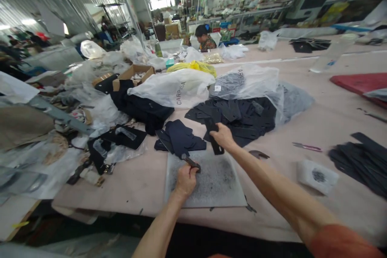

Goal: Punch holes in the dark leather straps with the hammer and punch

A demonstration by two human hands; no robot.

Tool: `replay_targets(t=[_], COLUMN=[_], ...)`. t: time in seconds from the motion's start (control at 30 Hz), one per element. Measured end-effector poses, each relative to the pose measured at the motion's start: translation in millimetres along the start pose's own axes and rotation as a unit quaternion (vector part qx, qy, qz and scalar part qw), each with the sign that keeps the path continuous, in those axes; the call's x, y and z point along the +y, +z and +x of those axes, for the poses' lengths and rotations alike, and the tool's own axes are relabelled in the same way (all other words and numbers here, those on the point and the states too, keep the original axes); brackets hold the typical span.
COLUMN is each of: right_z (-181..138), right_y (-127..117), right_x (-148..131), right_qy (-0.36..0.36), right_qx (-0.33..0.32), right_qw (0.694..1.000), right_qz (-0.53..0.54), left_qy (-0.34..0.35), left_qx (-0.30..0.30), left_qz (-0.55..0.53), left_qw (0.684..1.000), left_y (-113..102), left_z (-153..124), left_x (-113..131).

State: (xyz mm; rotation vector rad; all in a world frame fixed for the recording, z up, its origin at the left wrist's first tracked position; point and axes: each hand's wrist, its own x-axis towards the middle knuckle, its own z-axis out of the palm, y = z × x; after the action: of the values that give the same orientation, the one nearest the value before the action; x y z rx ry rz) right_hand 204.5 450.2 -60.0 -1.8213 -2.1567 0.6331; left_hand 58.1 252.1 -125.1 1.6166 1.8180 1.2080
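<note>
My left hand (185, 179) is closed round the dark handle of a small tool (190, 162), held over a grey speckled board (211, 185) on the table. My right hand (223, 136) is closed on a long black strip (214, 137) at the board's far edge. Just beyond lies a heap of black cut strips (242, 117), and a folded dark navy piece (179, 137) lies to its left.
White plastic bags (173, 86), a cardboard box (133, 72) and clutter fill the left of the pink table (302, 121). Pink-handled snips (306, 146), a white pad (317, 175), more black strips (363, 161) and a red sheet (359, 82) lie right. A person (204, 37) sits far back.
</note>
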Motion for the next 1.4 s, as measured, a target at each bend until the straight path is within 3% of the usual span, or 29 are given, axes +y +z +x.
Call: replay_targets(t=[0.1,0.17,0.2,0.27,0.4,0.53,0.67,0.8,0.93,1.03,1.17,1.27,1.4], right_z=[36.7,46.4,44.5,29.1,-16.8,-33.0,-23.5,-8.4,-15.1,-54.7,-132.1,-172.4,-185.2], right_y=[-45.3,-56.7,-53.5,-30.0,43.6,81.9,81.0,60.3,25.5,8.7,19.2,36.5,38.3], right_x=[-3.0,-18.0,-29.8,-59.5,-117.9,-142.7,-143.7,-128.4,-78.0,-26.6,24.6,38.5,38.3], right_qy=[-0.007,-0.035,-0.059,-0.121,-0.197,-0.191,-0.177,-0.143,-0.096,-0.077,-0.045,-0.025,-0.037], right_qx=[0.147,0.211,0.198,0.086,-0.100,-0.133,-0.141,-0.132,-0.097,-0.082,-0.075,-0.080,-0.088], right_qw=[0.988,0.976,0.977,0.988,0.971,0.965,0.968,0.978,0.990,0.993,0.987,0.988,0.994], right_qz=[-0.039,-0.048,-0.045,-0.034,-0.094,-0.119,-0.107,-0.069,-0.025,0.025,0.134,0.133,0.058], left_qy=[-0.008,-0.012,-0.015,-0.019,-0.025,-0.030,-0.025,-0.028,-0.036,-0.039,-0.038,-0.032,-0.020], left_qx=[-0.004,-0.008,-0.011,-0.018,-0.019,-0.017,-0.019,-0.022,-0.023,-0.021,-0.012,-0.011,-0.011], left_qz=[-0.002,-0.004,-0.006,-0.009,-0.009,0.011,-0.004,-0.015,-0.012,-0.015,-0.020,-0.013,0.002], left_qw=[1.000,1.000,1.000,1.000,0.999,0.999,1.000,0.999,0.999,0.999,0.999,0.999,1.000], left_y=[-0.7,-0.5,-0.2,0.8,2.7,3.5,2.7,1.1,0.6,0.9,0.3,-0.5,-0.3], left_z=[0.8,0.7,0.5,-0.4,-2.3,-2.5,-0.9,0.2,1.2,2.6,4.8,5.5,4.9], left_x=[-0.8,-1.9,-2.6,-4.1,-7.3,-9.2,-7.7,-5.8,-6.3,-6.9,-5.5,-3.2,-1.6])
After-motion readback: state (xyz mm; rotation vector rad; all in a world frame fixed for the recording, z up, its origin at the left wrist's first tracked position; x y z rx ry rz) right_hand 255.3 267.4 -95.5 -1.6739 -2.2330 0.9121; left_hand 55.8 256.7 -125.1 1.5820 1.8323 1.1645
